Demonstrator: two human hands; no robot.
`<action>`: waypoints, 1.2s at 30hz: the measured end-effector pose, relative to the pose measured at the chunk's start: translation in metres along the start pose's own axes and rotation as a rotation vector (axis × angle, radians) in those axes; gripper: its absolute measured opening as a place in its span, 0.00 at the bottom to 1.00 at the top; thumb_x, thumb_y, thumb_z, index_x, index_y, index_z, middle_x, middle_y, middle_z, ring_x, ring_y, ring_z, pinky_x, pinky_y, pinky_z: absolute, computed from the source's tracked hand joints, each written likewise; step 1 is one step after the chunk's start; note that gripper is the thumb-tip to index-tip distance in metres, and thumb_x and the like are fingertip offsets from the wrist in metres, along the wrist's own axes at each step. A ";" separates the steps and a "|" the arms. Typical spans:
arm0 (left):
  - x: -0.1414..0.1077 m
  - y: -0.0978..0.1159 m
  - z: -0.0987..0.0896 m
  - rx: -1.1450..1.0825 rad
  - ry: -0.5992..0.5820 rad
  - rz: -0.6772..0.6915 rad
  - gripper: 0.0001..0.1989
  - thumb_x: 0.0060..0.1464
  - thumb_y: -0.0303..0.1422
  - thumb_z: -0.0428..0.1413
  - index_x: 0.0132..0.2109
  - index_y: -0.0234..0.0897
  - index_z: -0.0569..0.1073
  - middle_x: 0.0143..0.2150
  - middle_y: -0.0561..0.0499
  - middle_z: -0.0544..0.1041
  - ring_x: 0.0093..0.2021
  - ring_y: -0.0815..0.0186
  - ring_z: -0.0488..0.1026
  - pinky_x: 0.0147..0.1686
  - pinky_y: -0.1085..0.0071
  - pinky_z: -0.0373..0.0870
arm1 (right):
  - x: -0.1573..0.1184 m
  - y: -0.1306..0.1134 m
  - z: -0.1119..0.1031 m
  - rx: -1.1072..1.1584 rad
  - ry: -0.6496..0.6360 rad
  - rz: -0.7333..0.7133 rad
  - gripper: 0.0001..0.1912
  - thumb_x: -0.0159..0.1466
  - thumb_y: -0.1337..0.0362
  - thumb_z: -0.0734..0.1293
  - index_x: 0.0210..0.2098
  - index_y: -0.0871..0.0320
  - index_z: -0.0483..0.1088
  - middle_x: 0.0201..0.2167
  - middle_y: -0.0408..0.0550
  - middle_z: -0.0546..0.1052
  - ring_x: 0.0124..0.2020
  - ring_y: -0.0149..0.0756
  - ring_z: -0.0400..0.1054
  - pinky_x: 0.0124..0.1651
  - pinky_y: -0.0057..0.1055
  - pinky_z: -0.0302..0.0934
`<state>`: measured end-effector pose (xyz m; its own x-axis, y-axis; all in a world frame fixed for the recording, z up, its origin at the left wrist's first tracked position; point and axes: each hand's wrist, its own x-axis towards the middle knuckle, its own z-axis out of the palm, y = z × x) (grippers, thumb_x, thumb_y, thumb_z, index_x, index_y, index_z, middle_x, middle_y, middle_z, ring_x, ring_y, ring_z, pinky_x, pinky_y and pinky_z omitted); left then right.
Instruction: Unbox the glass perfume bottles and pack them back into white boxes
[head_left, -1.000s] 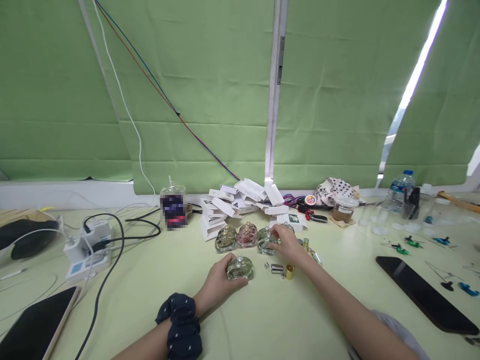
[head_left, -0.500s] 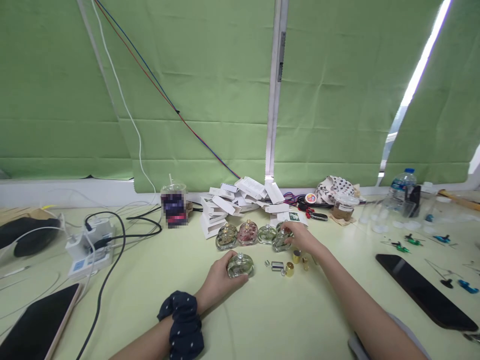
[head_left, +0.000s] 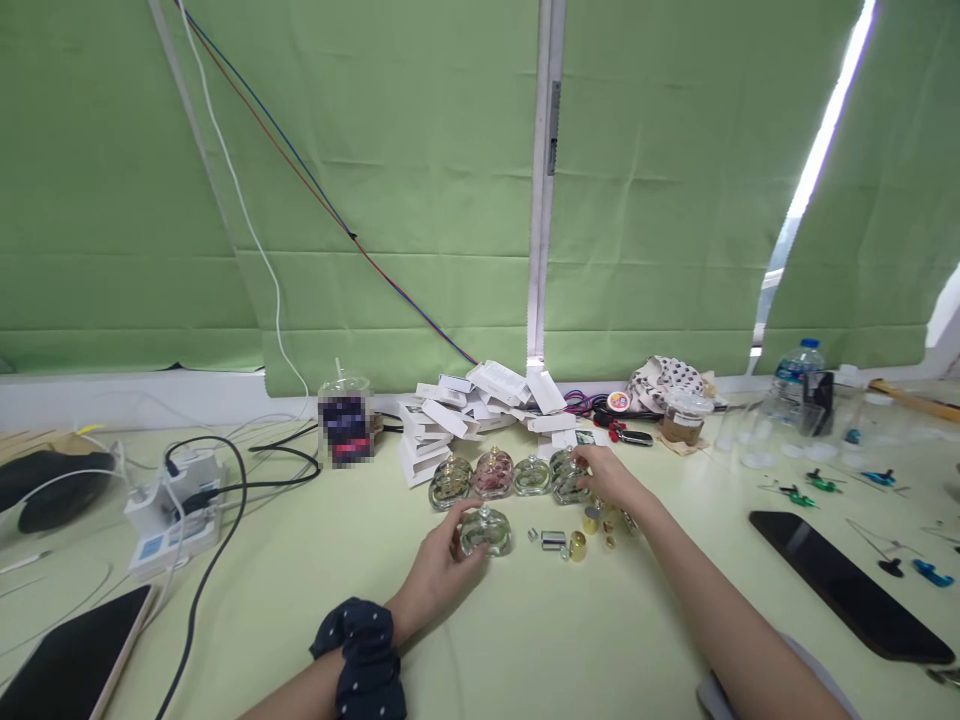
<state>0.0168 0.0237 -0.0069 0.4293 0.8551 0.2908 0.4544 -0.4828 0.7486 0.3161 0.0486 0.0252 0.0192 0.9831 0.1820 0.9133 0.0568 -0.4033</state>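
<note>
Holds a green-tinted glass perfume bottle point(head_left: 493, 532) in the left hand point(head_left: 436, 570), just below the centre of the frame, with thumb across its lower front and fingers curled behind its left side. Touches the round bottle at the right end of the row point(head_left: 568, 484) with the right hand point(head_left: 606, 477), bent fingers against its upper right; cannot tell how firmly they are closed. Continues leftward along the row with a pale green bottle point(head_left: 532, 477), a pink bottle point(head_left: 493, 475) and a yellowish bottle point(head_left: 450, 484). Shows, right of the held bottle, a silver cylinder point(head_left: 553, 541) and a gold cap point(head_left: 577, 546) on the pale table point(head_left: 480, 660). Piles white cartons point(head_left: 448, 418) behind the row. Reaches outward to a power strip point(head_left: 169, 540) at centre left, a black tablet-like device point(head_left: 71, 650) at lower left, a black phone point(head_left: 847, 585) at lower right, a blue-capped water bottle point(head_left: 793, 385) at centre right, and green blinds point(head_left: 405, 150) across the top.
</note>
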 end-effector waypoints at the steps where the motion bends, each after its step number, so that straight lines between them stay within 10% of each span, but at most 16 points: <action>1: 0.000 -0.001 0.001 0.021 0.014 0.010 0.20 0.52 0.32 0.52 0.54 0.42 0.64 0.39 0.51 0.75 0.27 0.67 0.67 0.28 0.72 0.65 | 0.000 0.000 0.000 -0.006 0.003 0.007 0.16 0.51 0.77 0.69 0.39 0.62 0.71 0.36 0.50 0.74 0.39 0.38 0.67 0.40 0.28 0.55; 13: 0.037 -0.001 0.007 0.631 0.202 0.445 0.18 0.49 0.35 0.61 0.49 0.44 0.74 0.50 0.44 0.72 0.51 0.50 0.65 0.48 0.56 0.62 | 0.003 0.000 -0.002 0.033 0.068 0.038 0.22 0.50 0.75 0.71 0.42 0.59 0.64 0.46 0.52 0.65 0.41 0.37 0.65 0.42 0.29 0.57; 36: 0.084 0.008 0.066 0.869 0.257 0.413 0.20 0.61 0.34 0.49 0.59 0.35 0.67 0.58 0.41 0.71 0.65 0.52 0.55 0.62 0.41 0.34 | 0.014 0.015 0.011 0.062 0.061 0.004 0.36 0.47 0.75 0.73 0.55 0.60 0.62 0.52 0.55 0.67 0.53 0.46 0.63 0.52 0.36 0.58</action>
<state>0.1083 0.0791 -0.0162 0.5473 0.5542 0.6272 0.7651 -0.6350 -0.1066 0.3254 0.0646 0.0124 0.0490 0.9709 0.2344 0.8865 0.0658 -0.4581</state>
